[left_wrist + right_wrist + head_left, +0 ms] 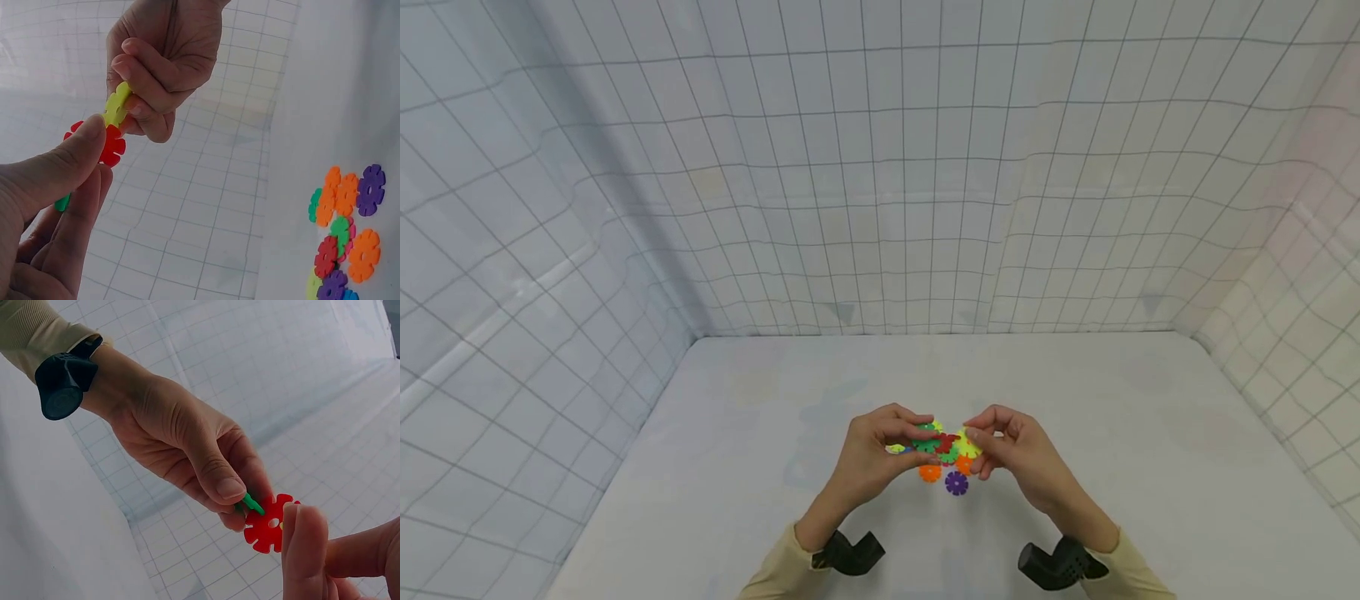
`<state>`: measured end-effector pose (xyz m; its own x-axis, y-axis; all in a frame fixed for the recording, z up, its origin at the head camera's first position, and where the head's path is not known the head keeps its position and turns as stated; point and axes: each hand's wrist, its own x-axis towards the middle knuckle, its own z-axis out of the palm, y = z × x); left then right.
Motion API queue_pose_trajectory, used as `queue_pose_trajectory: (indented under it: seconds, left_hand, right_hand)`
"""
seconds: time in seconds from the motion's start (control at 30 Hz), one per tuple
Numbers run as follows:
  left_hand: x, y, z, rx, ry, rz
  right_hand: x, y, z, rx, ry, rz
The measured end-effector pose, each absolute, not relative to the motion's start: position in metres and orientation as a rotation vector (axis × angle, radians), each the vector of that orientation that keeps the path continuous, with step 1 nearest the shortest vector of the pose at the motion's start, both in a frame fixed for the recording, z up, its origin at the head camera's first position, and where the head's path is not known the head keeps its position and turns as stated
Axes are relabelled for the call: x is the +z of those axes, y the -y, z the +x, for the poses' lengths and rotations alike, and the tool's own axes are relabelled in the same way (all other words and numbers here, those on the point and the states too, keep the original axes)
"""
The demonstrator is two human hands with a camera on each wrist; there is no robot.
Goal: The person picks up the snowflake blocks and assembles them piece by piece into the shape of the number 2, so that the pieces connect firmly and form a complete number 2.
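Note:
My left hand (880, 446) pinches a green notched flower disc between thumb and fingers; the green disc (252, 503) is edge-on in the right wrist view. A red flower disc (114, 149) with a hole in its middle joins it at the slots, beside the left thumb. My right hand (1018, 457) pinches a yellow flower disc (117, 105) by its outer edge. The yellow disc meets the red one on the side away from the green. Both hands are raised above the white table, close together; the fingers hide parts of all three discs.
Several loose flower discs lie on the table (737, 467) below the hands, including a purple disc (957, 483), an orange disc (364, 255) and a green disc (339, 234), some overlapping. Grid-patterned white curtains (880, 167) stand behind and on both sides.

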<state>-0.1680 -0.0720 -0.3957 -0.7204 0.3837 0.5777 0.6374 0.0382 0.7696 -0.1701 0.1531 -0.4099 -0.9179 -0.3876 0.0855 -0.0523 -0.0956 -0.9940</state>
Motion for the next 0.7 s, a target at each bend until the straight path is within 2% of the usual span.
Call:
queue_pose_trajectory:
  seconds: [0.43,0.7]
  left_hand:
    - [-0.397,0.070,-0.170,-1.761,2.095,-1.073]
    - [-0.413,0.072,-0.176,-1.716,2.231,-0.940]
  right_hand:
    - [-0.410,-0.151,-0.169,-2.109,-1.973,-0.478]
    - [-0.418,-0.150,-0.176,-2.044,-1.987,-0.491]
